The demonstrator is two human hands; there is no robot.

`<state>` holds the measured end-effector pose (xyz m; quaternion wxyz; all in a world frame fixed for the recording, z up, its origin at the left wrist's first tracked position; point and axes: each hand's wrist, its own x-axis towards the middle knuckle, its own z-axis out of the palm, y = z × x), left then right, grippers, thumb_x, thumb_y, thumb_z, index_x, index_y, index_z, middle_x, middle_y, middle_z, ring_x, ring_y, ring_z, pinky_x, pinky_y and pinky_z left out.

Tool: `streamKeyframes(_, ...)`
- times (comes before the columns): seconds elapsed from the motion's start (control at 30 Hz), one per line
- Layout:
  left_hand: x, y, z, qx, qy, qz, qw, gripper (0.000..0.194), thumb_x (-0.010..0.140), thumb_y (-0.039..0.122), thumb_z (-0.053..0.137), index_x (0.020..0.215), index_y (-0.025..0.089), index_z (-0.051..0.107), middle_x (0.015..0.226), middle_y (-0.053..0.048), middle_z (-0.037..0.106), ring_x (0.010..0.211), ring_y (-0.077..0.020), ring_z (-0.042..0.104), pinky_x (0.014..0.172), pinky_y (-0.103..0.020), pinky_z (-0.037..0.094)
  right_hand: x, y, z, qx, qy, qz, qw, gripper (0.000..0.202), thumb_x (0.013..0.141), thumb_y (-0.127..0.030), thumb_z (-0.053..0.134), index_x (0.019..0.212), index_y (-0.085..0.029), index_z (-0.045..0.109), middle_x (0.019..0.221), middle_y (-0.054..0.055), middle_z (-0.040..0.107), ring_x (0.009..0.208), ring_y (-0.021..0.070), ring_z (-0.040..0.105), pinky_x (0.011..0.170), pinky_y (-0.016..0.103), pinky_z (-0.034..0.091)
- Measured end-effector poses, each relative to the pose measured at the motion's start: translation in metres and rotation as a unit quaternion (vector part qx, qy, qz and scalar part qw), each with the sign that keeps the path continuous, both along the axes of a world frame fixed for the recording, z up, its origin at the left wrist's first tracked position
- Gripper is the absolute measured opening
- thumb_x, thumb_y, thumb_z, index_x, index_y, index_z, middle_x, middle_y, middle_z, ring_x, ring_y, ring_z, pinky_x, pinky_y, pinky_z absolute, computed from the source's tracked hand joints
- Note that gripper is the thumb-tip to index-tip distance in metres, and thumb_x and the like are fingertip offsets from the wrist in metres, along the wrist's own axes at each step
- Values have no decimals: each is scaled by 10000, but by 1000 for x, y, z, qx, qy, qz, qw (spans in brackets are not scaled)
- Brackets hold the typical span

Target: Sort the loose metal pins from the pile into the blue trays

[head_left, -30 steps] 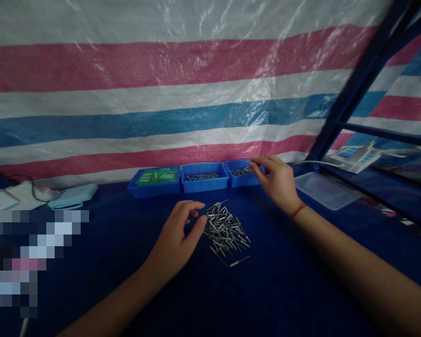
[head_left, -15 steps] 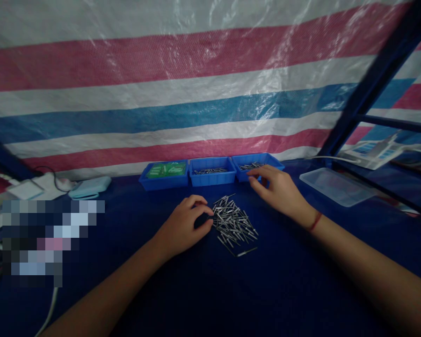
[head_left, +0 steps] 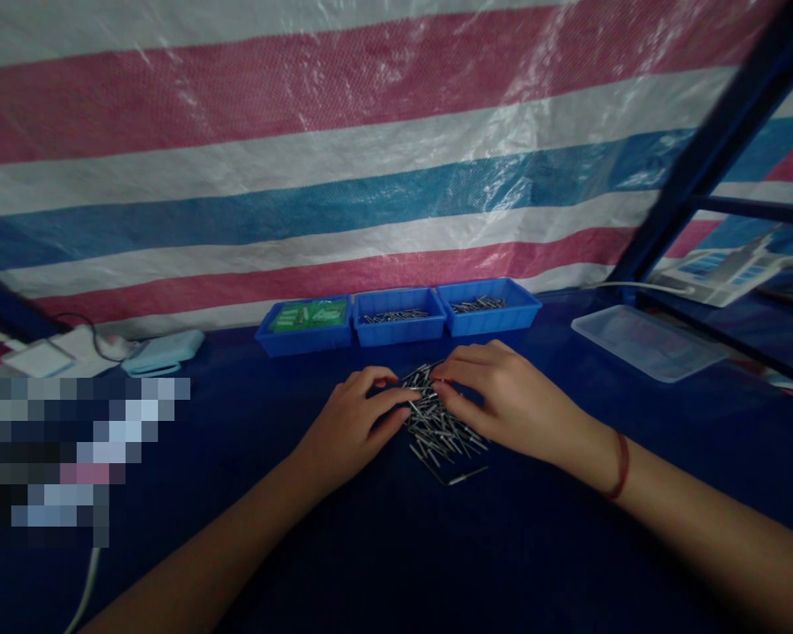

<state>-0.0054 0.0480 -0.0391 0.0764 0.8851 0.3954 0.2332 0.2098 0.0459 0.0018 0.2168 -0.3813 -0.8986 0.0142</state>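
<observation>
A heap of silver blind rivets [head_left: 440,427] lies on the dark blue tabletop, with one stray rivet [head_left: 468,475] just in front of it. My left hand [head_left: 353,427] rests at the heap's left edge, fingers curved and apart, the index fingertip over the rivets. From the right, my right hand [head_left: 506,396] reaches onto the upper part of the heap. Its thumb and index finger close on what looks like a single rivet, partly hidden by the fingertips. A red band circles the right wrist.
Behind the heap stand three blue bins: the left bin [head_left: 304,339] holds green-and-white packets, the middle bin [head_left: 400,331] and right bin [head_left: 495,319] hold rivets. A clear plastic lid [head_left: 648,343] lies at right. A light blue case [head_left: 164,354] and cables are at left.
My right hand has come back from the right bin to the heap, and its thumb and index finger have closed there. My left hand's index finger has stretched slightly further over the rivets.
</observation>
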Motion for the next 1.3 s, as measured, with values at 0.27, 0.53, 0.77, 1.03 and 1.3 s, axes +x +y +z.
streamKeyframes(0.27, 2, 1, -2, -6, -33, 9, 999, 139, 906, 234, 469, 928, 214, 605, 1039, -42, 527, 971, -189, 529, 873, -387, 436, 0, 2, -1, -2, 2, -6, 1000, 251, 909, -255, 410, 915, -178, 648, 825, 29, 646, 796, 167, 601, 695, 336, 364)
streamKeyframes(0.53, 1, -1, -4, -4, -15, 7, 1000, 155, 872, 247, 530, 1003, 254, 612, 1092, -45, 521, 994, -213, 516, 852, -419, 435, 0, 4, -5, -21, -1, 0, 1000, 229, 899, -237, 422, 926, -182, 642, 833, 28, 651, 791, 162, 607, 691, 335, 367)
streamKeyframes(0.77, 5, -2, -3, -10, -10, 19, 1000, 102, 884, 226, 504, 911, 220, 602, 1056, -42, 538, 962, -206, 533, 847, -404, 421, 0, 3, -5, -14, 9, -4, 1000, 224, 895, -239, 433, 905, -186, 651, 808, 27, 653, 780, 162, 609, 695, 337, 375)
streamKeyframes(1.03, 8, -8, 5, -85, -175, 77, 978, 123, 901, 198, 439, 867, 185, 556, 962, -42, 528, 938, -178, 523, 838, -352, 422, -7, 3, -11, -130, 221, 18, 966, 150, 816, -189, 552, 914, -181, 666, 829, 15, 663, 693, 108, 587, 620, 252, 451)
streamKeyframes(1.3, 17, -20, 11, -173, -247, 55, 952, 142, 909, 247, 421, 879, 188, 547, 940, -34, 531, 866, -162, 522, 756, -307, 430, -17, -9, -6, -175, 335, 26, 926, 121, 808, -264, 604, 849, -178, 678, 778, 17, 657, 679, 112, 580, 586, 251, 447)
